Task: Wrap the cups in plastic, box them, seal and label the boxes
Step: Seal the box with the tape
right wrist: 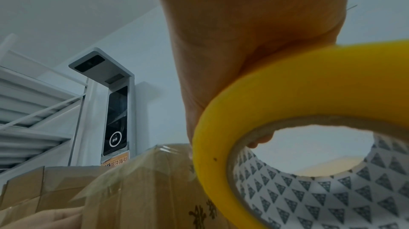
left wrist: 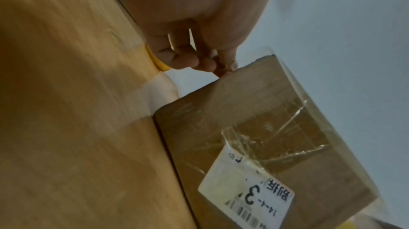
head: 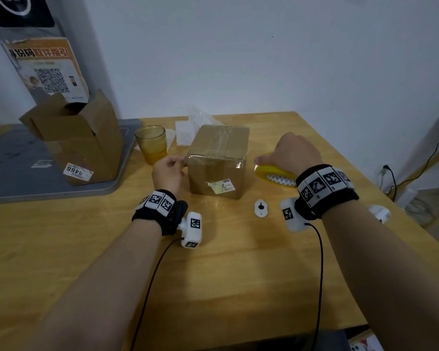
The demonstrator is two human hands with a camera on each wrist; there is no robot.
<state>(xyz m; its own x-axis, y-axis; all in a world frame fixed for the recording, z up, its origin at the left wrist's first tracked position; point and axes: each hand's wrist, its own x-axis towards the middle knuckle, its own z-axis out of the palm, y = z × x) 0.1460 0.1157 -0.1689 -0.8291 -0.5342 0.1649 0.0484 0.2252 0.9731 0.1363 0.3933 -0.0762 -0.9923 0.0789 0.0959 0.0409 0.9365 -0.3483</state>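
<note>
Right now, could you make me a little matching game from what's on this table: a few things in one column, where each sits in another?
Things:
1. amber glass
2. tape roll
3. open carton
4. sealed box

Places:
A. on the grey tray
B. in the right hand's grip
C. between both hands
D. left of the sealed box

Pairs: 1-D, 2-B, 3-A, 4-C
</note>
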